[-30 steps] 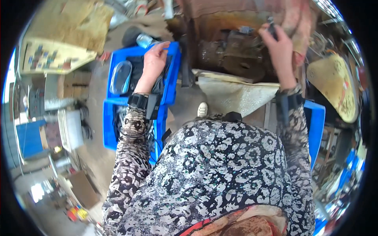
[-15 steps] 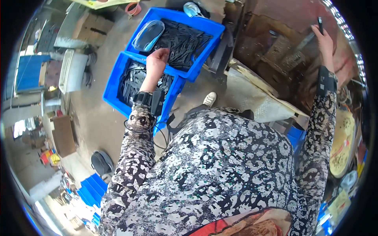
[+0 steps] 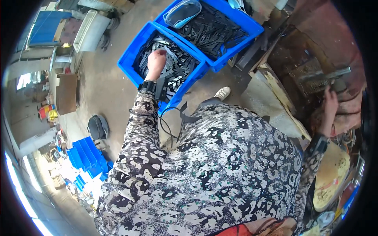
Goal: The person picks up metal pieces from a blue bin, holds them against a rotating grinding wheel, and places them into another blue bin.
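Left hand (image 3: 156, 62) has shifted within bin's rim (image 3: 189, 84), fingers (image 3: 160, 52) curled; right hand's (image 3: 330, 105) hold unclear.

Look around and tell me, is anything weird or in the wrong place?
Maybe the oval, clear-edged thing: it lies on the dark strips in the farther blue bin, and its shape is unlike theirs. The yellowish panel at right has dark spots, maybe stains.
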Available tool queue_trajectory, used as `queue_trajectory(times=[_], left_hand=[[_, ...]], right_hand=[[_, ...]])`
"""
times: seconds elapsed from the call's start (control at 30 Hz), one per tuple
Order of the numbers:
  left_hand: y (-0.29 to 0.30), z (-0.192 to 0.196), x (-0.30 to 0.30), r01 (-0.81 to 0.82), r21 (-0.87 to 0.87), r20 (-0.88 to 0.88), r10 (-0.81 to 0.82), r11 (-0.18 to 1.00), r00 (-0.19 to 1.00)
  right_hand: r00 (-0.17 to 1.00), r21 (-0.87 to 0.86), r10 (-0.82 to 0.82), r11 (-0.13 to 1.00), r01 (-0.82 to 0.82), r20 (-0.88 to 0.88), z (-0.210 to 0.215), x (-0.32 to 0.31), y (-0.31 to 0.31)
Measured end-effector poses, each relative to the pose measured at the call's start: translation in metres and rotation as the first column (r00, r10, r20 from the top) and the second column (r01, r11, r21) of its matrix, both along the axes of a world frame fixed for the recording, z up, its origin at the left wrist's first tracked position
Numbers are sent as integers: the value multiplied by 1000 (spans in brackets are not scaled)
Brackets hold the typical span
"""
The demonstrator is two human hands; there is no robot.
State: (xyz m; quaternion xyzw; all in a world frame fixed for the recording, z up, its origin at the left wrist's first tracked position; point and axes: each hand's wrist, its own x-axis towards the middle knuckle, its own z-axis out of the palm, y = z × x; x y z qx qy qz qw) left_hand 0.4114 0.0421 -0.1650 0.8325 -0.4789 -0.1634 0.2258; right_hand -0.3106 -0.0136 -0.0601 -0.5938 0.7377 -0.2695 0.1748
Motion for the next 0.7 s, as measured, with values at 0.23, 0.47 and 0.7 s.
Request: queue_trajectory(times=[0.23, 0.47, 0.7], left_hand=[[21, -16, 3, -56, 211, 82, 39, 976, 996], [25, -23, -2, -136, 153, 128, 117, 979, 985], [42, -37, 17, -195, 55, 227, 178, 979, 957]], right_hand=[[964, 205, -181, 969, 141, 194, -53, 31, 68], [999, 209, -15, 978, 21, -30, -54, 62, 82], [997, 186, 1, 983, 13, -75, -44, 65, 88]])
